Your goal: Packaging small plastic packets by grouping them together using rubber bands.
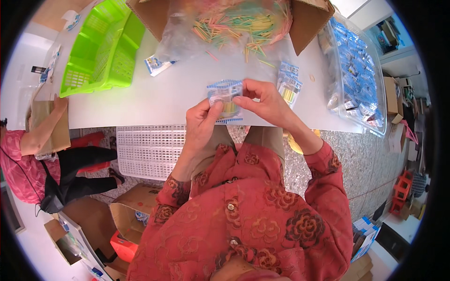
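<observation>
Over the near edge of the white table I hold a small clear packet with blue striped ends and yellow sticks showing inside. My left hand pinches its lower left side between thumb and fingers. On its right side, my right hand grips with the thumb across the front and fingers behind. Just right of my right hand lie a few similar packets, partly overlapping. Farther off, a cardboard box on its side spills a clear plastic bag holding many thin pink, green and yellow sticks.
A bright green basket stands at the table's left, with another packet beside it. At right, a clear bin is heaped with blue packets. A white crate sits below the table edge. Another person works at far left.
</observation>
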`<state>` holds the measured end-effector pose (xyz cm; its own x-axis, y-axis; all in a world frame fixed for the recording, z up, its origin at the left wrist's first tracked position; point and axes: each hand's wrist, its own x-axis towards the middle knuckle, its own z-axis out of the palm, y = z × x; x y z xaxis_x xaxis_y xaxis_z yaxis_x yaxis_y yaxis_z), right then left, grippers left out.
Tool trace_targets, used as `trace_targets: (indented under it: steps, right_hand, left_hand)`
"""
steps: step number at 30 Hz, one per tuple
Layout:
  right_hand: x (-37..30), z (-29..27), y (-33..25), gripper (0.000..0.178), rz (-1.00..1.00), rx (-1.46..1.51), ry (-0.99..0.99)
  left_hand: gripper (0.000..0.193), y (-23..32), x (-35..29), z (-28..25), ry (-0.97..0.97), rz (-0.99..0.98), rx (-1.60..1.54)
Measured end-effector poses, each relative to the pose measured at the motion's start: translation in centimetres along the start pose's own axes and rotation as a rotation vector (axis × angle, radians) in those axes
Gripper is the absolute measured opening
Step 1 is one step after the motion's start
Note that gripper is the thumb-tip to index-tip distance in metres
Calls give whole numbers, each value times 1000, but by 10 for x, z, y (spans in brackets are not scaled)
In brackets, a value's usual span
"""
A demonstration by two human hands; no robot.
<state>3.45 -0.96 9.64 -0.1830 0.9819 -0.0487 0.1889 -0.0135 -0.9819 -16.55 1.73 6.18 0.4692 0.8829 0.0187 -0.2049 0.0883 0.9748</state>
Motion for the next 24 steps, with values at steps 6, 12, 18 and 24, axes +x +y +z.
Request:
trace_targets:
  steps: [6, 12, 18, 24]
  right_hand:
    - [-4, 8, 7, 28, -11, 22, 8]
    - [-10, 9, 10, 17, 1, 135, 79]
    - [-14, 6, 12, 14, -89, 49, 53]
    - [14, -41, 39, 15, -154, -360, 242]
  left_hand:
    - [23, 1, 3, 4, -17, -1, -15]
    - [27, -1, 2, 5, -8, 12, 13]
    - [23, -8, -7, -1, -58, -71, 97]
    - [22, -16, -10, -9, 117, 13, 97]
